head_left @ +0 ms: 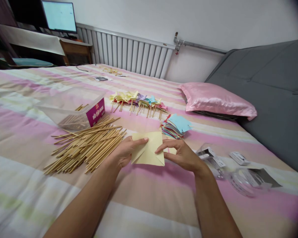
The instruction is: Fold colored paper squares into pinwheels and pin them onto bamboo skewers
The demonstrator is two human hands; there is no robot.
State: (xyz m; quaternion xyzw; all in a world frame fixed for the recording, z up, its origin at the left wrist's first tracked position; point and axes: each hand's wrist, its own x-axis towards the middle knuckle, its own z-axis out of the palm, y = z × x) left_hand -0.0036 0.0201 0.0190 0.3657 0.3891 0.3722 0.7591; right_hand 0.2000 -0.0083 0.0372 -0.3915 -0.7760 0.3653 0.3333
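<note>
A pale yellow square of paper (149,153) with diagonal cuts or creases is held up over the bed. My left hand (126,149) grips its left edge, thumb lying on top. At the right edge, my right hand (179,152) pinches the paper between thumb and fingers. Just beyond it lies a stack of coloured paper sheets (176,125) with a blue one on top. A big pile of thin wooden sticks (89,145) spreads left of my left hand. Farther back, a row of finished paper pinwheels (136,99) on sticks lies on the striped bedspread.
A clear plastic box (72,105) with a purple label holds some sticks behind the pile. Clear plastic packaging (245,180) and a small white box (239,158) lie to the right. A pink pillow (216,99) rests by the grey headboard (270,79).
</note>
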